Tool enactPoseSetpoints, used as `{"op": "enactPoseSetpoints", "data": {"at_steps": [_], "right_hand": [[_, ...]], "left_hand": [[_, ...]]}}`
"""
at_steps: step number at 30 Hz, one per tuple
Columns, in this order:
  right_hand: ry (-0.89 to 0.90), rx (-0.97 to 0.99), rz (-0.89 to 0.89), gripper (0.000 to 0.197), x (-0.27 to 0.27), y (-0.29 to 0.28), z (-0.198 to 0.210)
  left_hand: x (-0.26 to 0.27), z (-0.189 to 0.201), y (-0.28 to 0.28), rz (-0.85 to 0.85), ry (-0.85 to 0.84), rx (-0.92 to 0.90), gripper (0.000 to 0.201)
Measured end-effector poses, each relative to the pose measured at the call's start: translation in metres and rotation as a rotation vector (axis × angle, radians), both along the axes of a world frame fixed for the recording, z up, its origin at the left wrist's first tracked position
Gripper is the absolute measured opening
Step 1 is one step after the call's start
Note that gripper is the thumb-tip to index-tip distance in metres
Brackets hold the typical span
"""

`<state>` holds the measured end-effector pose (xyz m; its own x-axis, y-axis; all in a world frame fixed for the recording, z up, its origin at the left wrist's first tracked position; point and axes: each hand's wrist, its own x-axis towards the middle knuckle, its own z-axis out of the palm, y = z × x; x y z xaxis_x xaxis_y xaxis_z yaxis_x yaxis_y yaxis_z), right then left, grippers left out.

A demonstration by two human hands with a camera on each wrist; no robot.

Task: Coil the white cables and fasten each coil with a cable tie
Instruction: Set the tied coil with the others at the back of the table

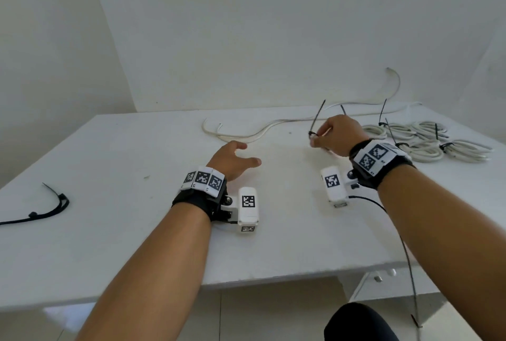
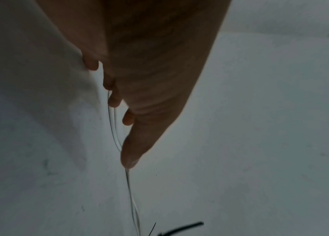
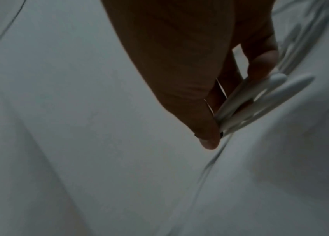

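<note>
My right hand [image 1: 317, 138] grips a small coil of white cable [image 3: 270, 95] just above the table, right of centre. A black cable tie [image 1: 317, 119] wraps this coil and its tail sticks up; in the head view the hand hides most of the coil. The right wrist view shows the thumb [image 3: 208, 138] pressed against the loops. My left hand [image 1: 247, 153] hovers open and holds nothing, close to a loose white cable [image 1: 262, 131] that snakes along the back of the table. In the left wrist view that cable [image 2: 132, 199] runs past the thumb [image 2: 129, 156].
Several tied white coils [image 1: 421, 140] with upright black tie tails lie at the right of the white table [image 1: 109, 176]. Spare black cable ties [image 1: 52, 203] lie at the left edge. A white wall stands behind, and a dark rounded object [image 1: 358, 324] sits below the front edge.
</note>
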<state>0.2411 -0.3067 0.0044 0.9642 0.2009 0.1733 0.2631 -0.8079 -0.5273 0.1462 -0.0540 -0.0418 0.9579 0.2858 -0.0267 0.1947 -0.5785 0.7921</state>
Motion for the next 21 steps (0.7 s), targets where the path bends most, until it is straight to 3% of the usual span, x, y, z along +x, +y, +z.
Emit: {"op": "enactPoseSetpoints", "data": {"at_steps": [4,7,10,18,21], "right_hand": [[-0.015,-0.291,-0.157,0.034,0.021,-0.037,-0.009],[0.022,-0.365,-0.228,0.039,0.034,-0.055,-0.011],[0.030,-0.468,-0.250,0.043,0.034,-0.060,-0.009],[0.091,-0.818,-0.132,0.019,0.026,-0.056,0.003],[0.000,-0.895,-0.110,0.025,0.024,-0.039,0.013]], "left_hand": [[0.002,-0.002,0.001,0.022,0.230,0.278,0.098],[0.004,-0.001,-0.004,-0.016,0.366,0.451,0.112],[0.006,-0.002,-0.009,-0.032,0.432,0.526,0.123],[0.002,-0.003,0.020,0.020,0.513,0.652,0.148],[-0.001,-0.003,0.026,0.004,0.524,0.661,0.150]]}}
